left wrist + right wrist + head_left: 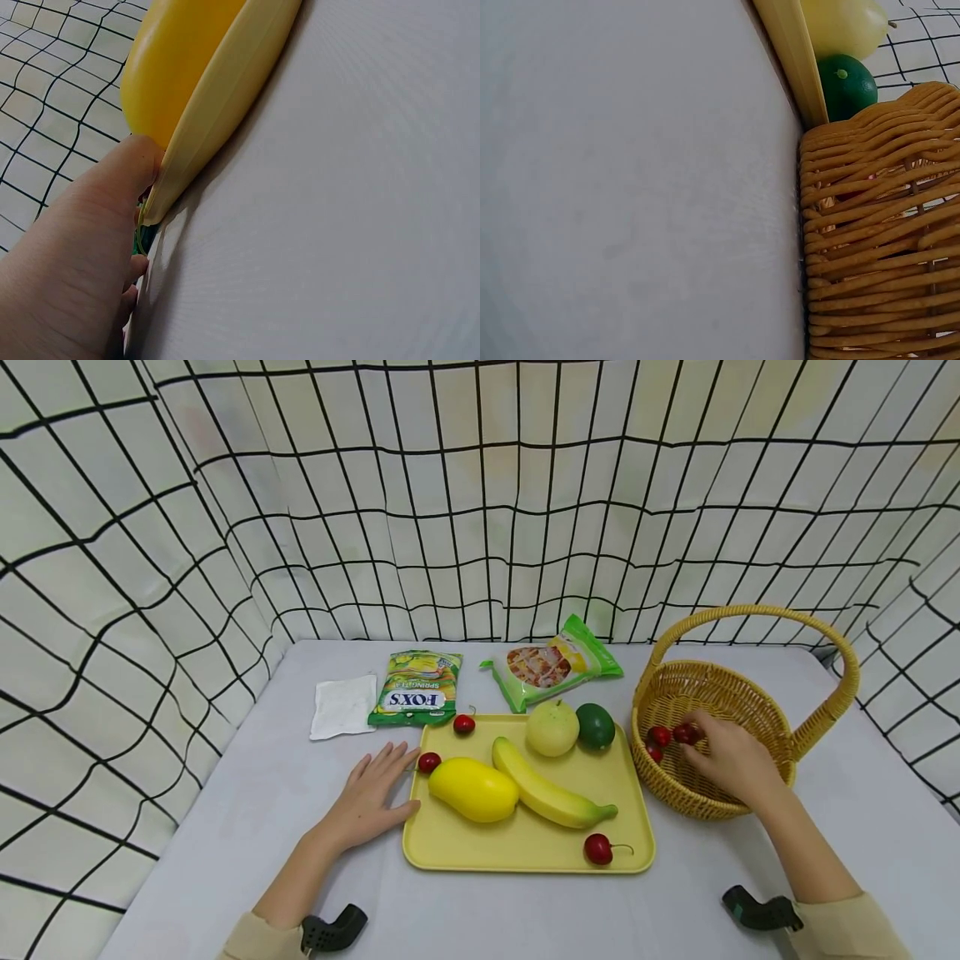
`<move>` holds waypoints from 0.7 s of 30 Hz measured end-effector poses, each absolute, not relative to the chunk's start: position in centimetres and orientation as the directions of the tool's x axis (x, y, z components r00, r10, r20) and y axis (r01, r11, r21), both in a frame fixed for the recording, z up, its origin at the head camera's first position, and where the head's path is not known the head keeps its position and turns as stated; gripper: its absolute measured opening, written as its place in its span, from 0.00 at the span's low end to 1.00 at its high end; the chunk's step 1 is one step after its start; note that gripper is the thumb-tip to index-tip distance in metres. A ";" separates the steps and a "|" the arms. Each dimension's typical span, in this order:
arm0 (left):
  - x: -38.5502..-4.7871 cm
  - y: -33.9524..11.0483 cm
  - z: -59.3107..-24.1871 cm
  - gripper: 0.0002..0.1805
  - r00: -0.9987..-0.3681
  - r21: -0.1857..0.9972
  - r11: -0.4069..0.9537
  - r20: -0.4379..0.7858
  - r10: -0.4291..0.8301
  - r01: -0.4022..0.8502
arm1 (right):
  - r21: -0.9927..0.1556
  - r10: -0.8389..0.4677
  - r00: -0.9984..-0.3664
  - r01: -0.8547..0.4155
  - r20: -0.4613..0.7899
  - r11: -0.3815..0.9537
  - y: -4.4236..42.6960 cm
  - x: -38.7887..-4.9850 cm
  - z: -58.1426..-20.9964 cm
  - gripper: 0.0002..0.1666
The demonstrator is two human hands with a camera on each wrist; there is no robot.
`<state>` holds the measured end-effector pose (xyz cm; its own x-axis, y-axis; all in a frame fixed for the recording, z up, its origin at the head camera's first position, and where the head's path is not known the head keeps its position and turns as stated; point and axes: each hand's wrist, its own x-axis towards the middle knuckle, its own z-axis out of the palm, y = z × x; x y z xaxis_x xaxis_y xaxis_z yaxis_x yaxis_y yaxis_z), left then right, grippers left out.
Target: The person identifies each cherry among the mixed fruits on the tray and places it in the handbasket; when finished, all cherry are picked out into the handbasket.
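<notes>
My left hand [372,795] rests with spread fingers at the left edge of the yellow tray [525,856]; in the left wrist view the thumb [135,169] touches the tray's rim. Inside the wicker basket [720,677], my right hand [733,758] pinches a dark red cherry [684,733]. More cherries [659,736] lie beside it at the basket's left. The tray holds a yellow mango [474,789], a banana [551,789], a pale green round fruit [552,728], a dark green lime [596,727] and several cherries [598,849]. The basket wall [885,262] hides my right hand in the right wrist view.
Behind the tray lie a green FOX'S candy bag [418,688], a white square packet [343,707] and a green-and-white snack bag [553,663]. The basket's tall handle [757,612] arches over it. Black-lined netting [480,510] encloses the white table.
</notes>
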<state>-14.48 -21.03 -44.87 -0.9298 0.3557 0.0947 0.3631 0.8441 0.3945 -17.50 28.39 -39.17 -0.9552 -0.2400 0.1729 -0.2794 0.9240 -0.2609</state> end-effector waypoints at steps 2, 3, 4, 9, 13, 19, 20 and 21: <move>-14.5 -21.0 -44.9 0.40 -0.930 0.395 0.844 0.093 0.355 0.362 | -0.257 -0.237 -0.957 -0.274 0.165 0.927 28.4 -17.6 -39.3 0.20; -14.5 -21.0 -44.8 0.40 -0.930 0.395 0.844 0.093 0.355 0.362 | -0.254 -0.236 -0.958 -0.272 0.164 0.928 28.4 -17.7 -39.4 0.20; -14.4 -21.0 -44.8 0.40 -0.931 0.396 0.845 0.092 0.355 0.361 | -0.253 -0.236 -0.958 -0.271 0.161 0.929 28.4 -17.8 -39.4 0.20; -14.4 -21.1 -44.8 0.40 -0.932 0.393 0.848 0.078 0.354 0.355 | -0.249 -0.243 -0.958 -0.276 0.153 0.928 28.3 -18.0 -39.6 0.21; -14.4 -21.1 -44.9 0.40 -0.931 0.388 0.850 0.079 0.356 0.358 | -0.248 -0.247 -0.961 -0.271 0.123 0.930 28.2 -18.1 -39.6 0.21; -14.4 -21.1 -44.8 0.40 -0.932 0.385 0.851 0.078 0.355 0.356 | -0.256 -0.261 -0.960 -0.280 0.104 0.925 28.1 -18.2 -39.7 0.22; -14.4 -21.1 -44.8 0.40 -0.932 0.386 0.851 0.078 0.354 0.356 | -0.258 -0.266 -0.958 -0.284 0.103 0.923 28.1 -18.3 -39.8 0.22; -14.4 -21.1 -44.8 0.40 -0.932 0.386 0.851 0.077 0.354 0.355 | -0.259 -0.269 -0.958 -0.286 0.100 0.922 28.0 -18.3 -39.8 0.22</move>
